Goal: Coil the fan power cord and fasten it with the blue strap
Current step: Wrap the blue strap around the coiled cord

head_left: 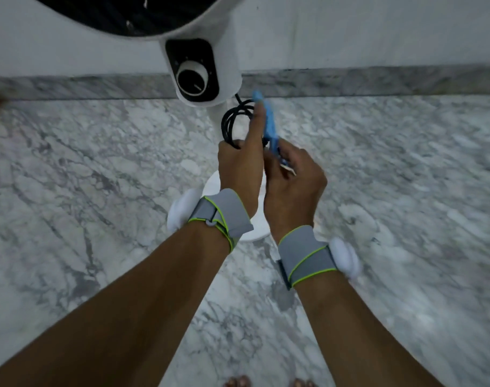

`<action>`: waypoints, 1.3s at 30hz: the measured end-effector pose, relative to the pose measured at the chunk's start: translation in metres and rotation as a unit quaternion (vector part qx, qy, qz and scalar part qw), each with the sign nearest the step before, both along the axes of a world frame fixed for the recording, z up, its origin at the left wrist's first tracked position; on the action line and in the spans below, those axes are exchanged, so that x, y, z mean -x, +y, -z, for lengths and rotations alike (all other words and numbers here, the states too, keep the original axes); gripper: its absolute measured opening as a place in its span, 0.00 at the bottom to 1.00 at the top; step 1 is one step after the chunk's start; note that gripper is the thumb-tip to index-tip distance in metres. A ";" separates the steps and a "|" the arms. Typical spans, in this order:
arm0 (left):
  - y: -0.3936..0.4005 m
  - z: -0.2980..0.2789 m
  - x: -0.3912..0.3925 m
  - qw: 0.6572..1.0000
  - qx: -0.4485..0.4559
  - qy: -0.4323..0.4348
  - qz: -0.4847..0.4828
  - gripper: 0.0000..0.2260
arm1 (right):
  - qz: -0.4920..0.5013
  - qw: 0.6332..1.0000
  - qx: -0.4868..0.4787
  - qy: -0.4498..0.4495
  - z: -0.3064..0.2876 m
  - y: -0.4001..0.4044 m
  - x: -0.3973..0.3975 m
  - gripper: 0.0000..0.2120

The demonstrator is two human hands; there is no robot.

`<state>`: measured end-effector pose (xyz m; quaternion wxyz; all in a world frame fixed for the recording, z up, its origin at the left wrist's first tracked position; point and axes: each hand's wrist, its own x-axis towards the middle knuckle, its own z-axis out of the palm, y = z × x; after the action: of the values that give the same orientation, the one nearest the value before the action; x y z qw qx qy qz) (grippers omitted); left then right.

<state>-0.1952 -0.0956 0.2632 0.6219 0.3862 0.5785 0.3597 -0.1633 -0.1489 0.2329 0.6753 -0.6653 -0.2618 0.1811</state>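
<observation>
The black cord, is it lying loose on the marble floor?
No, the black cord is gathered in loops and held up in the left hand, above the floor.

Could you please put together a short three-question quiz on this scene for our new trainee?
1. True or false: the blue strap is already closed around the coiled cord.
2. Which hand grips the coil: A) left hand, B) right hand?
3. Fill in: the fan's control knob sits ____ the hands in the picture.

Key: 1 false, its end sticks up free. 2 A. 3 above.
</observation>
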 end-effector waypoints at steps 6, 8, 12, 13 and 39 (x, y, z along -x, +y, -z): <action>0.007 -0.013 0.013 1.000 -0.011 -0.010 0.008 0.19 | -0.087 0.995 0.028 -0.038 -0.017 0.000 0.004 0.08; 0.012 -0.013 0.021 1.000 -0.014 0.003 0.007 0.16 | -0.136 0.984 0.088 0.079 -0.031 0.005 -0.001 0.03; 0.016 -0.010 0.036 0.999 -0.022 0.020 0.036 0.15 | -0.248 0.866 0.169 0.399 -0.056 0.015 -0.023 0.17; 0.015 -0.010 0.037 0.999 -0.021 0.015 0.039 0.15 | -0.268 0.844 0.202 0.419 -0.059 0.017 -0.027 0.22; 0.007 -0.033 0.022 0.991 0.107 -0.044 -0.072 0.22 | -0.069 0.946 0.309 -0.069 -0.045 0.032 -0.057 0.19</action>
<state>-0.2174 -0.0884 0.2964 0.6567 0.2590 0.6121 0.3564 -0.1061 -0.1168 0.2782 0.4029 -0.8324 -0.2840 0.2532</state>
